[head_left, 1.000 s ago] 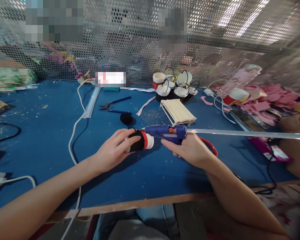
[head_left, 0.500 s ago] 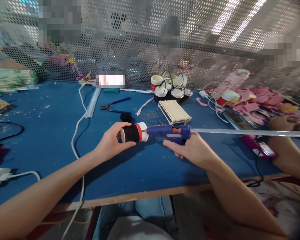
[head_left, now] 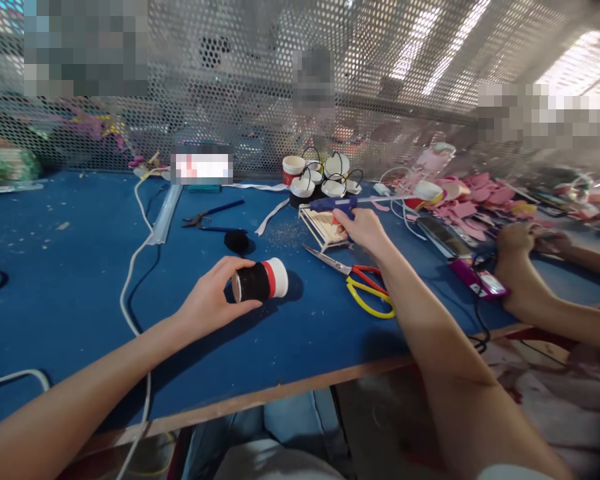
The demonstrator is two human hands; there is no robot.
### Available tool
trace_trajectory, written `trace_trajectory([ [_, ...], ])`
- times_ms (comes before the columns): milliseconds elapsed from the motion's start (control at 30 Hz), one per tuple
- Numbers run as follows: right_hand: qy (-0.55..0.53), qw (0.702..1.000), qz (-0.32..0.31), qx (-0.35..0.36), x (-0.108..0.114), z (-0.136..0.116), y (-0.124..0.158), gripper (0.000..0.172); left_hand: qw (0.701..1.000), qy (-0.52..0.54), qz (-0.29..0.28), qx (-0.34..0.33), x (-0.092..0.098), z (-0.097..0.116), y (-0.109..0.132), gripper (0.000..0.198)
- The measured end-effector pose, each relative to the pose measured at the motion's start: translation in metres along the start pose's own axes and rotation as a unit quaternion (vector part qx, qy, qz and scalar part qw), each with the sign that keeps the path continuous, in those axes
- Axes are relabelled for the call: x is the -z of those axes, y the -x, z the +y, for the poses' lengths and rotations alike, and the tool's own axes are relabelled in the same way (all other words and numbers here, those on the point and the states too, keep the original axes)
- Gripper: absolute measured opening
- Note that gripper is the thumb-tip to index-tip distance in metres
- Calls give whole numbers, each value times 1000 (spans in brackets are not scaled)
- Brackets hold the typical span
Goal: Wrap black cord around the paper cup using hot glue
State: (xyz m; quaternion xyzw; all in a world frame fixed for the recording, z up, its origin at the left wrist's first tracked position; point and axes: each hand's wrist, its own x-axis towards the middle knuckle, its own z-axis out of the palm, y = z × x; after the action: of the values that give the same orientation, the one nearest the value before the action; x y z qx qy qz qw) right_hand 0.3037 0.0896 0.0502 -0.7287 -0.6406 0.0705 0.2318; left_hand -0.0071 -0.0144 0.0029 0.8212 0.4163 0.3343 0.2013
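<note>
My left hand [head_left: 213, 291] is closed round the left end of a small cup [head_left: 254, 282] lying on its side, with a black wrap, a red band and a white end. Farther back, my right hand [head_left: 363, 230] grips a blue glue gun [head_left: 334, 204] with a long clear stick out of its rear. The gun is over a rack of pale sticks [head_left: 321, 225]. Scissors [head_left: 350, 269] with red and yellow handles lie by my right forearm. A black fuzzy ball [head_left: 237, 241] sits behind the cup.
Blue-handled pliers [head_left: 213, 219] and a white cable [head_left: 130, 280] lie to the left. White cups with black handles [head_left: 335, 175] stand at the back. Pink pieces [head_left: 473, 200], a phone [head_left: 443, 237] and a purple box [head_left: 479, 279] are right, near another person's hands [head_left: 535, 240].
My right hand has carried the glue gun away from the cup, back to the stick rack. The scissors now show. My left hand still holds the cup. The view has turned to the right.
</note>
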Motion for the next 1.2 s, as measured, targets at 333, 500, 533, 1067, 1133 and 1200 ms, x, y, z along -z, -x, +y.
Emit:
trace_trajectory([
  [333,95,993,61,32,-6,-13,9,35,997,-53,6,-63,1,6,3,50],
  [500,-86,963,-47,250,0,-60,55,40,992,-63,-10,-111,0,6,5,49],
  [533,-134,941,-113,288,-2,-69,65,42,991,-62,-17,-119,0,6,5,49],
  [1067,-378,885,-156,221,-12,-81,93,23,989,112,-57,-72,1,6,3,58],
  [1133,-379,884,-157,225,-13,-80,92,23,987,135,-65,-57,-1,6,4,58],
  [1200,-374,884,-162,228,-17,-80,91,23,985,146,-73,-48,-1,6,5,58],
])
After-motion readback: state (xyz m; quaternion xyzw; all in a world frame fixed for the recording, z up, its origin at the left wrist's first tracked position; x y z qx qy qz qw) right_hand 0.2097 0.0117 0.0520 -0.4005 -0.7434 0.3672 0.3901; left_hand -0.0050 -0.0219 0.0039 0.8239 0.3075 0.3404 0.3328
